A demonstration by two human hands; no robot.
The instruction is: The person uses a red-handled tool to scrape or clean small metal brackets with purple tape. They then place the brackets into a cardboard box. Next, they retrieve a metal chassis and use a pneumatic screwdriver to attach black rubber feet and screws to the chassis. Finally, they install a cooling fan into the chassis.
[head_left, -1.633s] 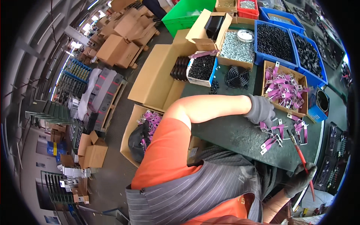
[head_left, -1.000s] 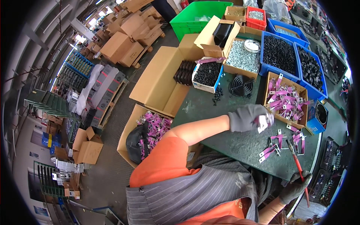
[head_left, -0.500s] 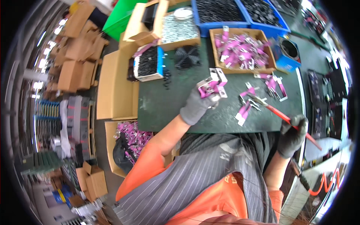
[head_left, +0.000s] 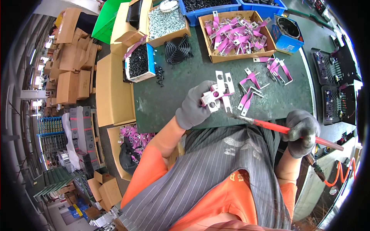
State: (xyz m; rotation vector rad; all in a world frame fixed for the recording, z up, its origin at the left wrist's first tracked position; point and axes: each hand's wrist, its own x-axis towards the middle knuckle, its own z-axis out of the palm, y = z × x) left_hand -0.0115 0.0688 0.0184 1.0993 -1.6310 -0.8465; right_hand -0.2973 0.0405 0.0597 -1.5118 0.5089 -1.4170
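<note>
My left hand (head_left: 195, 106), in a grey glove, is closed around a bunch of bent metal strips (head_left: 219, 93) with purple middles and holes in their flat ends. My gloved right hand (head_left: 302, 131) grips a long red-handled tool (head_left: 269, 126) with a narrow greyish tip; its exact kind is unclear. The tip points left, close to the lower end of the held strips; I cannot tell whether they touch. Just right of them, loose purple strips (head_left: 250, 98) lie on the dark green table (head_left: 165, 111), with another small pile (head_left: 279, 69) farther back.
A cardboard tray (head_left: 239, 57) full of purple strips stands at the back. Boxes of black screws (head_left: 139, 63) and silver fasteners (head_left: 167, 23), a black wire guard (head_left: 178, 50), blue bins (head_left: 210, 15) and a blue box (head_left: 287, 34) surround it. A carton (head_left: 115, 90) flanks the table's left side.
The tool in my right hand has swung down and left, its tip moving from the loose strips toward my left hand. The held strips are turned differently. The view has shifted slightly.
</note>
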